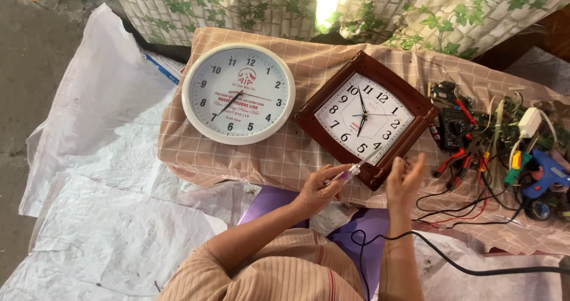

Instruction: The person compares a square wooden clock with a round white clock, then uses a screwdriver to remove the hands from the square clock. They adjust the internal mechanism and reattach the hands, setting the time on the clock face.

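Low in the middle of the frame, the left hand [314, 191] is closed around a small screwdriver [356, 168] with a purple, see-through handle. Its thin metal shaft runs up and to the right, onto the lower rim of the square clock [363, 118]. The right hand [405, 179] is just to the right of it, open with fingers loosely spread and holding nothing; it hovers at the clock's lower right corner, and whether it touches the frame cannot be told.

The square clock has a dark red-brown frame and a white face, and it lies turned like a diamond in the centre of the frame, directly above both hands on a pink checked cloth [285, 158]. To its left, well apart from the hands, a round white clock [238, 93] lies face up on the same cloth.

On the right side of the frame sits a clutter of gear: a black multimeter [454, 129], red and black wires [469, 203], a blue glue gun [546, 176] and a white plug [529, 123]. A black cable [451, 262] runs from the lower right edge across to the right forearm. Crumpled white sheeting [101, 218] covers the floor at left, and a leaf-printed stone-pattern wall [415, 10] crosses the top.
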